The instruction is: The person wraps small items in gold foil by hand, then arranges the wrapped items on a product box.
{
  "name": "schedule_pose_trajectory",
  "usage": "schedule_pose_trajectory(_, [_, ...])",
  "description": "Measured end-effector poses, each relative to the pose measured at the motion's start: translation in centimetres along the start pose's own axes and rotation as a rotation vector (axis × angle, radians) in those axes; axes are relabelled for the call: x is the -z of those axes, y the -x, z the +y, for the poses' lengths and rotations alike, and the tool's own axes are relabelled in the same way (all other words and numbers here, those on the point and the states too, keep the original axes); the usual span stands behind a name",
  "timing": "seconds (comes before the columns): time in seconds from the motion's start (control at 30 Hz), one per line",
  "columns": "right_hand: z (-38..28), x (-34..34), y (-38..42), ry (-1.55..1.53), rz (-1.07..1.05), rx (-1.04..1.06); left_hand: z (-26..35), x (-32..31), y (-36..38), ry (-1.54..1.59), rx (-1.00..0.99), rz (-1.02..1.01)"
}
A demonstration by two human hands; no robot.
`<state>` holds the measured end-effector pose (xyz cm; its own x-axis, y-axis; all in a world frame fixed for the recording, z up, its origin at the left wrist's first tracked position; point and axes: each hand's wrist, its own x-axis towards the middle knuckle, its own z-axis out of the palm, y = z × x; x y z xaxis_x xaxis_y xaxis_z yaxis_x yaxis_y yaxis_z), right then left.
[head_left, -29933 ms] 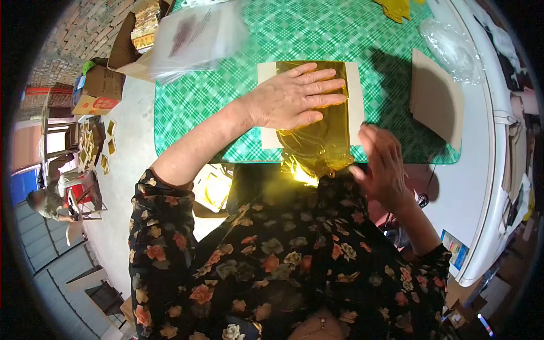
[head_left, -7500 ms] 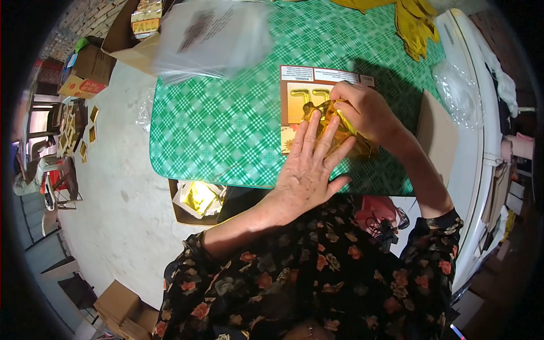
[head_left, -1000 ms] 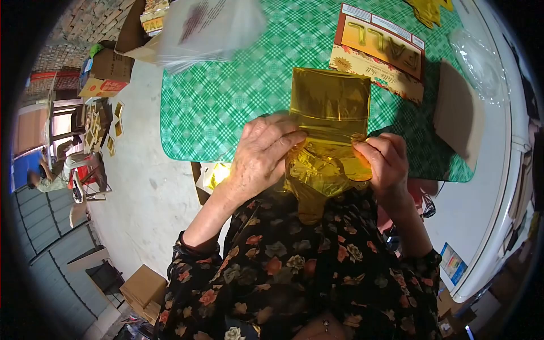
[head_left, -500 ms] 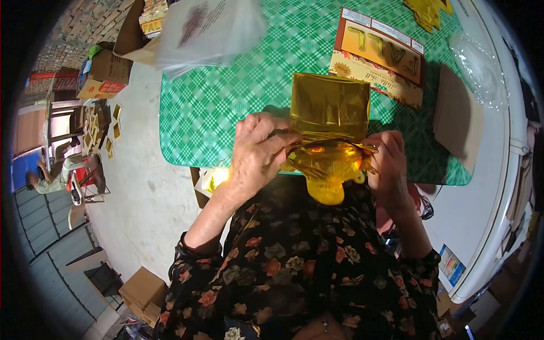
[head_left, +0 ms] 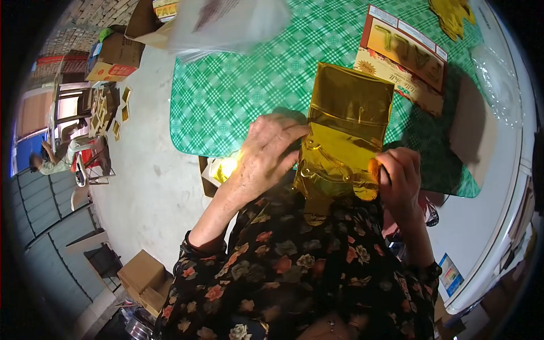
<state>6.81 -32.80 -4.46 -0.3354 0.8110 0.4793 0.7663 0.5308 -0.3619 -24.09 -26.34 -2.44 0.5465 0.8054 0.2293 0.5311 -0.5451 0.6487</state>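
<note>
A shiny gold foil balloon (head_left: 349, 133), creased into folds, hangs over the front edge of the green checked table. Its upper part is a flat rectangle, while the lower part drapes loosely towards my floral top. My left hand (head_left: 269, 148) pinches the foil's left edge between thumb and fingers. On the other side, my right hand (head_left: 400, 178) has curled fingers gripping the right edge. Just beyond the foil lies a printed card package (head_left: 405, 54) marked FALL, with gold letters on its front.
On the green tablecloth (head_left: 226, 107) rest a stack of clear plastic bags (head_left: 226, 28), more gold foil (head_left: 453, 17), brown cardboard (head_left: 473, 124) and clear wrap (head_left: 496, 79). An open box (head_left: 208, 178) stands below the table's left corner. Another person (head_left: 54, 158) sits at far left.
The gathered lower foil has been spread out and now hangs flatter and lower. Both hands have shifted slightly right in the picture, still on the foil's edges. The view has turned a little.
</note>
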Motion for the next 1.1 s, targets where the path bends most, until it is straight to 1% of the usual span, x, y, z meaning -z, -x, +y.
schedule_pose_trajectory(0.27, [-0.3, 0.0, 0.4, 0.004, -0.008, 0.005, -0.3, -0.1, -0.4, -0.012, -0.07, 0.026])
schedule_pose_trajectory(0.33, [-0.6, -0.1, 0.3, -0.005, 0.024, 0.014, -0.1, 0.0, -0.7, -0.011, -0.082, 0.037])
schedule_pose_trajectory(0.43, [-0.5, -0.4, 0.5, 0.012, 0.048, 0.017, -0.2, 0.0, -0.8, -0.039, -0.062, -0.005])
schedule_pose_trajectory(0.47, [-0.5, -0.5, 0.7, 0.025, 0.052, 0.018, 0.0, 0.1, -1.2, -0.041, -0.102, 0.03])
schedule_pose_trajectory(0.57, [-0.5, -0.3, 0.6, -0.012, 0.033, 0.01, -0.2, 0.2, -2.0, -0.077, -0.172, 0.009])
schedule_pose_trajectory(0.63, [-0.5, 0.4, 0.3, -0.022, -0.034, 0.0, 0.1, 0.4, -2.3, -0.108, -0.178, -0.012])
schedule_pose_trajectory(0.7, [0.8, 1.4, 0.2, -0.007, -0.075, 0.037, 0.2, 0.4, -2.5, -0.099, -0.188, -0.018])
schedule_pose_trajectory(0.8, [3.6, 4.0, -2.7, 0.042, -0.005, -0.135, 0.1, 0.4, -2.5, -0.083, -0.187, -0.019])
schedule_pose_trajectory(0.87, [5.6, 5.7, -6.7, 0.155, 0.009, -0.126, -0.4, 0.3, -2.3, -0.07, -0.191, -0.036])
schedule_pose_trajectory(0.93, [9.8, 5.6, -9.3, 0.341, -0.093, -0.135, -0.1, 0.3, -2.5, -0.073, -0.192, -0.029])
schedule_pose_trajectory(1.03, [17.5, 4.8, -12.4, 0.357, -0.295, -0.121, -0.1, 0.3, -2.5, -0.064, -0.193, -0.015])
schedule_pose_trajectory(1.1, [19.3, 4.6, -13.7, 0.408, -0.44, -0.213, -0.1, 0.3, -2.4, -0.054, -0.188, -0.003])
